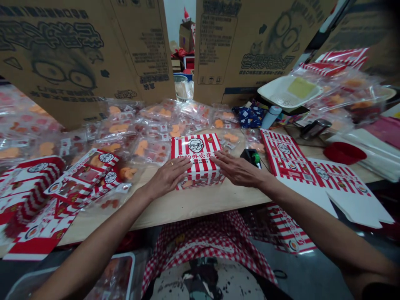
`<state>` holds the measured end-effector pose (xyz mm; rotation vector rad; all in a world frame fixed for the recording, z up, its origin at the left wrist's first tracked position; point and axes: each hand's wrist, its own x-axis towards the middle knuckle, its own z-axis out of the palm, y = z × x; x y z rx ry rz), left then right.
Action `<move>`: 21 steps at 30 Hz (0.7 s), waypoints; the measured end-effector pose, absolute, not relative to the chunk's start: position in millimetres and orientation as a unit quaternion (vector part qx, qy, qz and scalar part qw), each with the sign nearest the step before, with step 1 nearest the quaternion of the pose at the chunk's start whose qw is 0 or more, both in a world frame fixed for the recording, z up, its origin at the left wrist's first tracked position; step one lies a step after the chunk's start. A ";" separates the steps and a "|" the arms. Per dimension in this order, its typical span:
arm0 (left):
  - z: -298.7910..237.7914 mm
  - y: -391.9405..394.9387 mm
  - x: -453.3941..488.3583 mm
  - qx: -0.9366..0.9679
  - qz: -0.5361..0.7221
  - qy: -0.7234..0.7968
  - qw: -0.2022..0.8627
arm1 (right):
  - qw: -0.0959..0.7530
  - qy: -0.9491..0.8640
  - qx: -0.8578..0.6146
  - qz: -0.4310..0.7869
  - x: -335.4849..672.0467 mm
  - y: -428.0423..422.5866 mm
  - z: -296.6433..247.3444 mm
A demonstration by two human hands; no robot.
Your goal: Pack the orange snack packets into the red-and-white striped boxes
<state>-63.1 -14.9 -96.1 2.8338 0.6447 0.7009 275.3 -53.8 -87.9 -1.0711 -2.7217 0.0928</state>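
Note:
A red-and-white striped cardboard box with a printed cartoon face stands closed on the wooden table in front of me. My left hand lies on its left side, fingers stretched over the lid's edge. On the opposite side my right hand rests with straight fingers against the lid's right edge. Neither hand is wrapped round the box; the thumbs are mostly hidden. Just beyond the right fingers sits a black tape dispenser with a green roll.
Clear bags of orange pieces cover the table's back. Striped flat cartons lie in a stack at left and a pile at right. Tall brown cartons wall off the back. A white basket and red dish stand right.

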 end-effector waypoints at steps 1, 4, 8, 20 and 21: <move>-96.9 -14.6 -63.6 0.947 0.233 0.208 0.079 | 0.109 -0.927 -0.357 0.035 276.3 -54.3 -89.5; -96.7 -10.3 -66.8 0.953 0.208 0.197 0.101 | 0.111 -0.932 -0.340 0.058 281.3 -53.8 -92.0; -96.5 -2.1 -68.8 0.946 0.209 0.215 0.122 | 0.117 -0.927 -0.346 0.084 289.5 -48.2 -94.0; -90.1 -17.8 -71.3 0.947 0.226 0.196 0.117 | 0.151 -0.930 -0.323 0.094 294.9 -43.4 -100.1; -89.7 -17.6 -72.0 0.944 0.231 0.202 0.121 | 0.150 -0.930 -0.322 0.097 295.1 -43.3 -99.1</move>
